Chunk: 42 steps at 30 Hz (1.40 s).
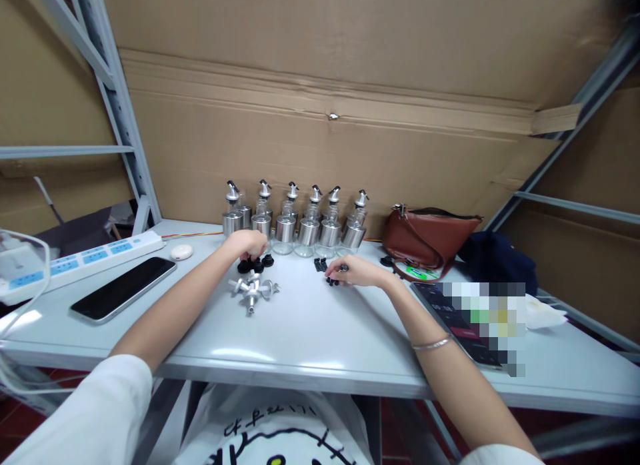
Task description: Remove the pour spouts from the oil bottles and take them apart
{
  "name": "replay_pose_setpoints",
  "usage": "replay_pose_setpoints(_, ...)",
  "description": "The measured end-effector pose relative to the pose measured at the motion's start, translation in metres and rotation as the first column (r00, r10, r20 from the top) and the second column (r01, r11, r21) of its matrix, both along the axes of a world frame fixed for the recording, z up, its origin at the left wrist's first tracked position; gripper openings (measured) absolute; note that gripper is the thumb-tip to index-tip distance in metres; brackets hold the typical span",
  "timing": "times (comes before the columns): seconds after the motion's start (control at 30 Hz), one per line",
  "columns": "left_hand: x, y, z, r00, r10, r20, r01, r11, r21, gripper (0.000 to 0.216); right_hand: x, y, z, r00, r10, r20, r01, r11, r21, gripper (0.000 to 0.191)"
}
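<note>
My left hand, its fingers closed and pointing down, is at a small group of round black caps; its fingertips touch one, partly hidden beneath them. In front of it lies a cluster of silver-grey pourer heads. Further right, my right hand has its fingers bent together around a small black piece. More small black pieces lie under its fingertips, and a few others are just beyond. Behind both hands stand glass bottles with steel sleeves, a back row topped with pourer spouts.
A power strip, a dark-screened phone and a round white case lie left. A brown bag, dark cloth and a tablet-like device occupy the right. Cardboard closes off the back.
</note>
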<state>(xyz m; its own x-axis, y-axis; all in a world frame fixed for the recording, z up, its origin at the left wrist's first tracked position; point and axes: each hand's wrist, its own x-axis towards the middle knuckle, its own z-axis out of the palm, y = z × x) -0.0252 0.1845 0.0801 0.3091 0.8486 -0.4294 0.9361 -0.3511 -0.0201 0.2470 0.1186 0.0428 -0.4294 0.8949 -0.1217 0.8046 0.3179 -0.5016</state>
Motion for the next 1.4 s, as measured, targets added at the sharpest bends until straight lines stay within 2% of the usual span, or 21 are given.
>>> replay_pose_setpoints(0.17,0.0,-0.001,0.0,1.0,0.006,0.008,-0.005,1.0,-0.007,0.036,-0.004,-0.005,0.002,0.997,0.049,-0.063,-0.054,0.994,-0.094,0.027)
replay_pose_setpoints(0.37,-0.001,0.002,-0.001,1.0,0.016,0.016,-0.016,1.0,-0.009,0.036,-0.008,-0.002,-0.001,0.997,0.076,0.018,-0.075,0.996,-0.039,0.022)
replay_pose_setpoints(0.53,-0.001,0.001,-0.001,1.0,0.015,0.025,-0.015,1.0,0.001,0.034,-0.008,-0.001,-0.002,0.997,0.074,0.014,-0.074,0.997,-0.017,0.02)
replay_pose_setpoints(0.73,-0.001,0.0,0.0,0.999,0.02,0.025,-0.02,1.0,-0.002,0.031,-0.006,0.0,-0.005,1.0,0.025,0.009,-0.024,1.0,-0.005,0.027)
replay_pose_setpoints(1.0,-0.001,-0.001,0.001,1.0,0.019,0.023,-0.019,1.0,-0.008,0.032,-0.008,-0.001,-0.004,0.999,0.051,0.003,-0.051,0.998,0.026,0.01)
replay_pose_setpoints(1.17,-0.001,-0.001,0.001,1.0,0.016,0.024,-0.015,1.0,-0.003,0.032,-0.002,-0.001,-0.001,0.998,0.061,0.02,-0.061,0.998,-0.016,0.009)
replay_pose_setpoints(1.4,-0.002,0.0,0.0,0.999,0.027,0.028,-0.026,1.0,-0.013,0.037,0.007,0.0,0.001,0.996,0.09,-0.014,-0.091,0.989,-0.118,0.021)
